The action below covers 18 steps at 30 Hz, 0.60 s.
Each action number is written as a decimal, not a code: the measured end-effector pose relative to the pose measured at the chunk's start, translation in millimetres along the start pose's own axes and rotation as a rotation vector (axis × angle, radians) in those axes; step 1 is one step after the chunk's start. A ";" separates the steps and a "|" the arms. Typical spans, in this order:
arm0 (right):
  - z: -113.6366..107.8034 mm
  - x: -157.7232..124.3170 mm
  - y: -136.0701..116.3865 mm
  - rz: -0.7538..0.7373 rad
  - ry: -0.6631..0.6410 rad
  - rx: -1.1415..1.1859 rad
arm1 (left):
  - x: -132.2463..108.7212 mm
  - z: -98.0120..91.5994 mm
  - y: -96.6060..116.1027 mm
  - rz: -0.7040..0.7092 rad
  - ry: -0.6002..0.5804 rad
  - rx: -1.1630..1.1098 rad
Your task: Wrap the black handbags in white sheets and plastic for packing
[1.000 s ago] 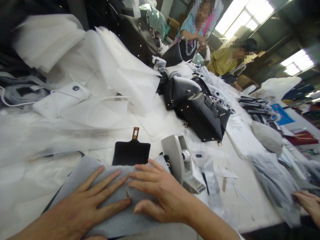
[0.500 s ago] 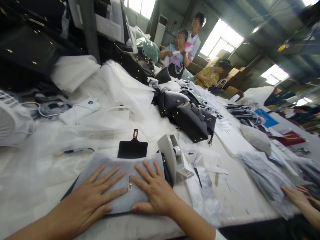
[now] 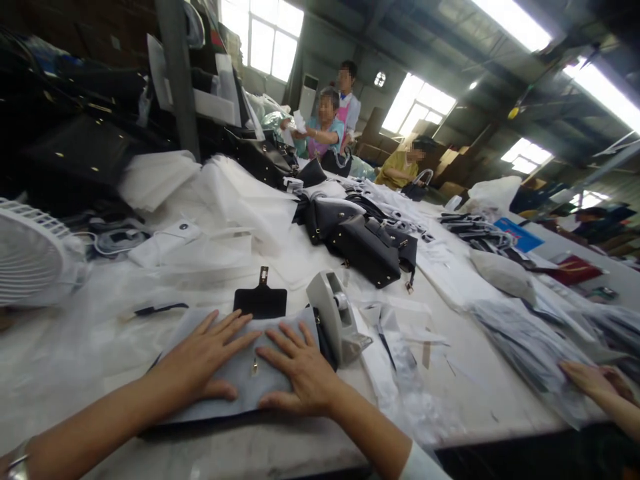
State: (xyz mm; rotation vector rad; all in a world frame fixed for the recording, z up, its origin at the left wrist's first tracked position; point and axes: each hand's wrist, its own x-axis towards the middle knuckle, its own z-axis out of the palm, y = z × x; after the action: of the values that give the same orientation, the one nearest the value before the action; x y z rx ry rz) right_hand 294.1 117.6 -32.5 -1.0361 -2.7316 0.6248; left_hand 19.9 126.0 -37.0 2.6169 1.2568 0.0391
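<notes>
Both my hands lie flat on a grey felt sheet (image 3: 250, 383) that covers a black handbag at the table's near edge. My left hand (image 3: 200, 360) presses its left half with fingers spread. My right hand (image 3: 303, 370) rests on the right half, fingers stretched out. Between them a small gold clasp (image 3: 255, 366) pokes through the felt. The bag's black flap with a gold tab (image 3: 261, 298) sticks out beyond the sheet. A grey tape dispenser (image 3: 334, 317) stands right beside my right hand.
Black handbags (image 3: 365, 243) lie mid-table amid white dust bags (image 3: 240, 200). A white fan (image 3: 30, 253) sits at the left. Another person's hand (image 3: 595, 380) holds plastic sleeves at the right edge. Three people work at the far end.
The camera has lifted, showing more of the room. My hands stay flat on the felt; the left hand has slid slightly up and to the right toward the flap.
</notes>
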 end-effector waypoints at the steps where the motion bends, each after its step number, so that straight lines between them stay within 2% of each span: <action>1: 2.0 2.6 1.1 0.043 0.052 0.017 | -2.8 7.8 -5.0 0.003 0.023 -0.011; 3: 6.0 10.1 2.5 0.138 0.163 0.016 | -7.5 21.6 -12.4 0.008 0.083 -0.020; 5: 8.8 19.7 3.2 0.179 0.217 -0.034 | -10.1 30.4 -15.4 -0.006 0.129 -0.010; 10: 6.7 37.2 6.0 0.202 0.170 -0.150 | -12.4 37.9 -14.8 -0.016 0.180 -0.001; 15: 0.8 42.0 11.9 0.232 0.237 -0.161 | -18.1 45.4 -14.7 -0.017 0.249 0.003; 18: -2.8 47.5 16.0 0.214 0.227 -0.172 | -19.3 44.5 -14.9 -0.024 0.247 0.002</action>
State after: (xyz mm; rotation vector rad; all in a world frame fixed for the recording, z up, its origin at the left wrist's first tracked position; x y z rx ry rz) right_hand 268.9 160.8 -37.1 -1.3609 -2.5303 0.2808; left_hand 2.0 111.2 -82.1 2.6614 1.3643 0.3668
